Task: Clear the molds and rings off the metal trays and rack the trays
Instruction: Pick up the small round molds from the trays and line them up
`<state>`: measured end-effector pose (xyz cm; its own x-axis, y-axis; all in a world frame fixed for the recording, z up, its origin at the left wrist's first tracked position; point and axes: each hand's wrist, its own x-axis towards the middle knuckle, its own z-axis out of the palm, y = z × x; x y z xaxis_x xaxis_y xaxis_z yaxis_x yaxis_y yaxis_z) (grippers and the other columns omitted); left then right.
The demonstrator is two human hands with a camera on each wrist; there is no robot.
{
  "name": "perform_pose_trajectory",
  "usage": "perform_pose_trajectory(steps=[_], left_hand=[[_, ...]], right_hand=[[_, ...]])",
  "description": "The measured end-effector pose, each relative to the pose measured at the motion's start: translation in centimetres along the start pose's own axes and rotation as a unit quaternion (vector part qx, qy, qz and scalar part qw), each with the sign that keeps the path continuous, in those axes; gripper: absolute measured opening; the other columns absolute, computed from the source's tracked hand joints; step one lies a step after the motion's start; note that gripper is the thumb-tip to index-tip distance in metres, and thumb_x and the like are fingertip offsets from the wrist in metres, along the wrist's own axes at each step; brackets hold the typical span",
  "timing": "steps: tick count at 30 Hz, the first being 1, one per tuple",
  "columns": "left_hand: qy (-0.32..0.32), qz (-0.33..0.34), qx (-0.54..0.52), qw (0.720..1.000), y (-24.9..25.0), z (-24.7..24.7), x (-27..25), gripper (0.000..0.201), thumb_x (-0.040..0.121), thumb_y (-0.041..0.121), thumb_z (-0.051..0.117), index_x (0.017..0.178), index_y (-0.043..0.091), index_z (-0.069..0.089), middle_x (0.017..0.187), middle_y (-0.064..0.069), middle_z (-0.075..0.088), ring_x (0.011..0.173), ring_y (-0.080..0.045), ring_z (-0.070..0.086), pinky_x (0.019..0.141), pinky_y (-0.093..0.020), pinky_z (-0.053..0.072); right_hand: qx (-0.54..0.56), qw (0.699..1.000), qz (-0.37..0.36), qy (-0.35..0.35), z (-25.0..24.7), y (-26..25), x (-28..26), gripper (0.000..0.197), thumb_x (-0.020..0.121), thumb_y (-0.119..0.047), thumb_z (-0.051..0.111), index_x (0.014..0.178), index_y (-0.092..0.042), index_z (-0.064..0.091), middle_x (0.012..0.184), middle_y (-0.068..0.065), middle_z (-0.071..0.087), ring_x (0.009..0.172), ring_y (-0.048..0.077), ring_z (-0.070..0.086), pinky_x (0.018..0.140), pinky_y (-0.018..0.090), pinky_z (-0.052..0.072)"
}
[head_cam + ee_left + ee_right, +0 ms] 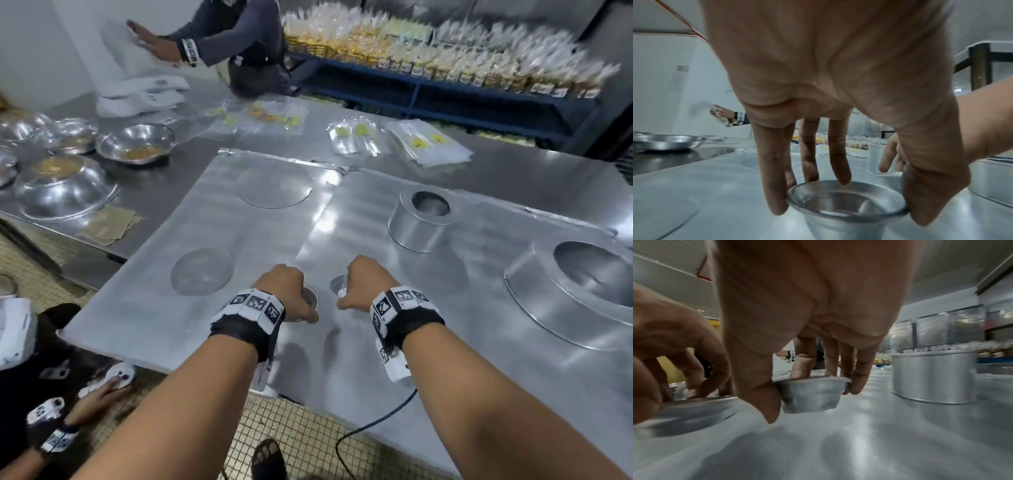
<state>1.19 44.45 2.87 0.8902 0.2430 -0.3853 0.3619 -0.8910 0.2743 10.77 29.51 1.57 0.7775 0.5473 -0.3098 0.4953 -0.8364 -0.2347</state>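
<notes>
Each hand held one small tapered metal mold by its rolled rim, low over the near edge of the right-hand tray (428, 291). The left grip (286, 289) pinched the left mold (846, 209) between fingertips and thumb; the right grip (364, 284) likewise pinched the right mold (812, 395), clear of the tray. Both cups looked thin, light, stiff and slick, so the flared lip seemed the safest hold. The left mold's interior appeared empty. A tall ring (419, 219) and a wide ring (575, 301) stood further right; bowls (135, 145) with crumbs sat on the surface (513, 164)
</notes>
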Motion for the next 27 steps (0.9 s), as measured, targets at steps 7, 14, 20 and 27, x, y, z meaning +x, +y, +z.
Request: perform_pose_trajectory(steps=[7, 14, 20, 27], left_hand=[[-0.011, 0.079, 0.019, 0.997, 9.4, 2.7, -1.1, 0.072, 0.058, 0.048, 0.083, 0.117, 0.021, 0.053, 0.11, -0.003, 0.053, 0.098, -0.025, 0.059, 0.081, -0.037, 0.055], [-0.028, 0.153, 0.052, 0.986, 18.8, 5.8, -1.7, 0.082, 0.058, 0.051, 0.083, 0.128, 0.019, 0.052, 0.118, -0.004, 0.051, 0.106, -0.026, 0.058, 0.088, -0.041, 0.055], [-0.044, 0.213, 0.096, 0.971, 27.4, 9.0, -2.4, 0.061, 0.055, 0.055, 0.082, 0.098, 0.018, 0.06, 0.105, -0.003, 0.049, 0.087, -0.024, 0.058, 0.073, -0.034, 0.054], [-0.039, 0.275, 0.132, 0.952, 37.5, 13.1, -3.1, 0.065, 0.052, 0.058, 0.077, 0.099, 0.017, 0.061, 0.105, -0.002, 0.047, 0.087, -0.024, 0.055, 0.078, -0.037, 0.056]], right_hand=[[0.008, 0.997, 0.072, 0.014, -1.3, 8.6, -8.2, 0.03, 0.065, -0.027, 0.083, 0.082, -0.005, 0.072, 0.08, 0.006, 0.065, 0.075, 0.022, 0.064, 0.061, 0.027, 0.05], [0.091, 0.986, 0.125, 0.069, -0.8, 17.3, -14.6, 0.063, 0.053, -0.026, 0.09, 0.104, -0.022, 0.054, 0.107, -0.001, 0.056, 0.099, 0.02, 0.057, 0.084, 0.037, 0.054], [0.1, 0.974, 0.192, 0.066, -0.1, 25.1, -19.8, 0.101, 0.055, -0.03, 0.093, 0.143, -0.019, 0.044, 0.135, 0.002, 0.047, 0.128, 0.022, 0.046, 0.102, 0.038, 0.047], [0.099, 0.958, 0.256, 0.088, 0.1, 33.7, -25.9, 0.096, 0.052, -0.036, 0.094, 0.137, -0.02, 0.053, 0.131, 0.003, 0.052, 0.123, 0.023, 0.051, 0.101, 0.033, 0.046]])
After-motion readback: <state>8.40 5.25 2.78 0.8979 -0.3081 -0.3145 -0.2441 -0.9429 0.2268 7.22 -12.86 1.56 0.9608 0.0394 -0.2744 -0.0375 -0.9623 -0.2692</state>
